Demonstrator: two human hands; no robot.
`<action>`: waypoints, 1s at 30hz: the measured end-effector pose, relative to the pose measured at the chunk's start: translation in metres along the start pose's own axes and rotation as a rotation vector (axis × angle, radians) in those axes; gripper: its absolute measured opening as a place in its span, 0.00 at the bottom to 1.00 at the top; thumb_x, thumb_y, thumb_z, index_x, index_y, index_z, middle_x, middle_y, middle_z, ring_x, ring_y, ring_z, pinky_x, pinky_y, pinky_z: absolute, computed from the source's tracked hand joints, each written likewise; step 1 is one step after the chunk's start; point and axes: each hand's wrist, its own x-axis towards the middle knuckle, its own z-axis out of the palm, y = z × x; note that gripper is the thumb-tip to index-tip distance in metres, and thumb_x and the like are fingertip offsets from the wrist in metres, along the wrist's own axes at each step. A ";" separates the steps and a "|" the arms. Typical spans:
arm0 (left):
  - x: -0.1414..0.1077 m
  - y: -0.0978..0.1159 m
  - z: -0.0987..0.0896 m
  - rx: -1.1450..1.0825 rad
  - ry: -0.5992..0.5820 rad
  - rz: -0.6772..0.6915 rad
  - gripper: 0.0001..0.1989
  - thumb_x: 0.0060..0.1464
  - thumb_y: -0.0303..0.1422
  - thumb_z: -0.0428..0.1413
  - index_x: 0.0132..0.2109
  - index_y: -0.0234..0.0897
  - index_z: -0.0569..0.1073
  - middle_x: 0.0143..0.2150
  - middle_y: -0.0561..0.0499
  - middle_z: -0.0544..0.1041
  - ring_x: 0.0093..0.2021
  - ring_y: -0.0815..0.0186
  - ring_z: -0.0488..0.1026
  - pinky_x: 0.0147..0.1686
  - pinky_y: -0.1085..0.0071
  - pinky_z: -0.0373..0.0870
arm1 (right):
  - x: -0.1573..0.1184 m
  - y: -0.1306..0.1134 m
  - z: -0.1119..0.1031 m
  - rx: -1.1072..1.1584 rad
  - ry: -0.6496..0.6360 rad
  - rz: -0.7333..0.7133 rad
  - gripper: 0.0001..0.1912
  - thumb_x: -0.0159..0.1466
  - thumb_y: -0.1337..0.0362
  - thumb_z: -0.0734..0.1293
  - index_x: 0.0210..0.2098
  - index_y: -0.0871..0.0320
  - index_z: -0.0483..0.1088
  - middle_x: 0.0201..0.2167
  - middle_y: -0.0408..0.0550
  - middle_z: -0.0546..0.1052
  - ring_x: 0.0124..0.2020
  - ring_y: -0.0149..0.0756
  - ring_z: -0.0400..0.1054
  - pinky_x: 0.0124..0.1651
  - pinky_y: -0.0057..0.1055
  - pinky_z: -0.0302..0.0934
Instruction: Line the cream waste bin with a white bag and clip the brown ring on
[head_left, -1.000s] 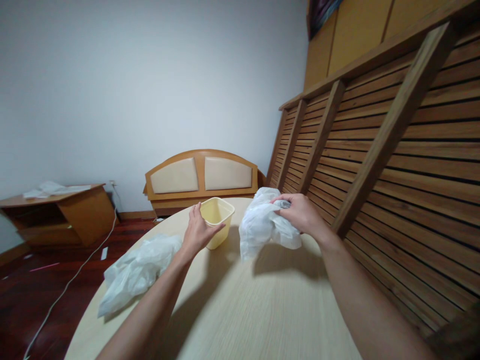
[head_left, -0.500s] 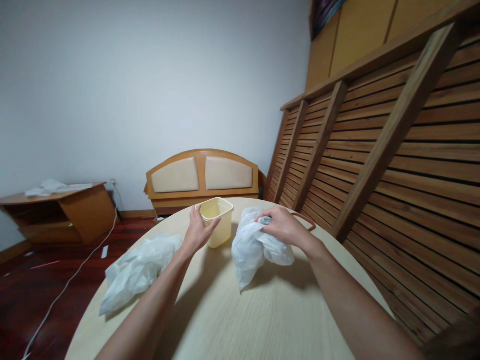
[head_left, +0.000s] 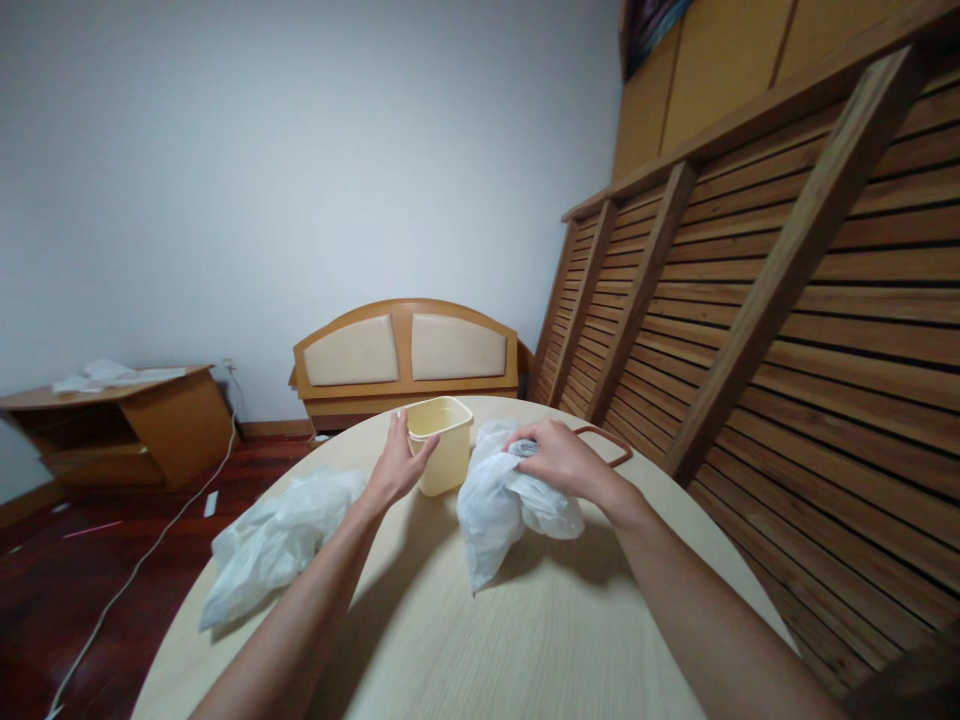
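My left hand (head_left: 399, 466) is at the left side of a pale yellow plastic container (head_left: 448, 462), its fingers behind the rim and its thumb across the near side. The container stands upright with its top uncovered. Just right of it, my right hand (head_left: 556, 458) grips a crumpled white plastic bag (head_left: 491, 510) that hangs low over the table. A small rolled grey-blue item (head_left: 523, 448) shows at my right fingertips; its kind I cannot make out. Another white plastic bag (head_left: 281, 545) lies crumpled left of my left forearm.
A round light wood table (head_left: 495, 650) carries everything. Behind my right hand lies a brown frame or lid (head_left: 611, 448), partly hidden. A slatted wooden panel (head_left: 720, 300) leans on the right; a headboard (head_left: 405, 350) is beyond. At left stands a low cabinet (head_left: 172, 420).
My right hand and the bag have shifted slightly left, nearer the container. The container and my left hand have moved slightly right.
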 end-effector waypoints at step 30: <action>-0.077 0.045 -0.034 0.332 -0.291 0.124 0.30 0.48 0.26 0.57 0.60 0.38 0.61 0.56 0.42 0.71 0.55 0.52 0.70 0.52 0.57 0.69 | -0.007 0.003 -0.038 0.351 0.013 0.064 0.20 0.57 0.53 0.71 0.43 0.62 0.76 0.30 0.46 0.76 0.26 0.29 0.66 0.25 0.24 0.59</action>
